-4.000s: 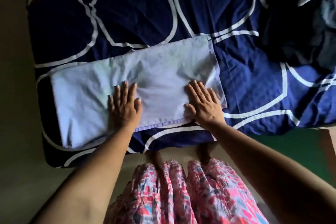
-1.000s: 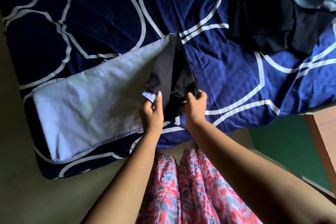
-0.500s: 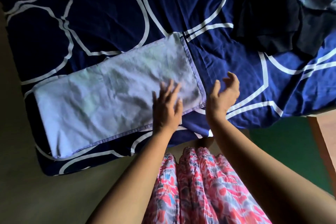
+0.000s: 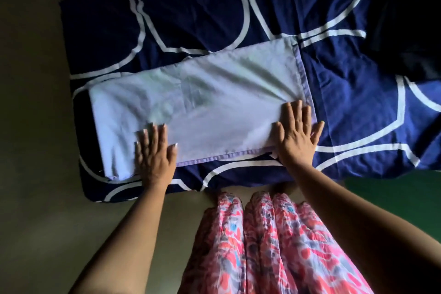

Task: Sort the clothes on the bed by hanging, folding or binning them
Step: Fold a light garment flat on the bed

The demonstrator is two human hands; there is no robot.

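- The pale blue cloth (image 4: pixel 202 107) is lying flat on the bed (image 4: pixel 191 7), folded into a long rectangle that runs left to right. It sits close to the near edge of the mattress, with its left end almost at the bed's left corner.
- It has a purple hem (image 4: pixel 214 159) along the near side and up the right end, plus a few soft creases across the middle.
- Left hand (image 4: pixel 155 155): the grip is flat, fingers straight and close together, thumb out to the right. It's pressing on the near left part of the cloth, and the heel of the hand hangs over the cloth's near edge onto the bed.
- Right hand (image 4: pixel 297 133): the grip is flat too, but the fingers are fanned out, palm down on the near right corner of the cloth. The little finger pokes out past the right hem over the bedding.
- Neither hand is pinching or curling round anything, just palms down.
- The bed's cover is navy with big white looping lines.
- At the far right of the bed there's a heap of dark clothes (image 4: pixel 410 50), well apart from the blue cloth. It's too dim to tell what garments they are.
- Nearest the camera is the person's pink-and-red floral skirt (image 4: pixel 274 246), right up against the bed's near side.
- There's dull brownish floor (image 4: pixel 35 198) on the left and a green patch (image 4: pixel 393 193) on the right.
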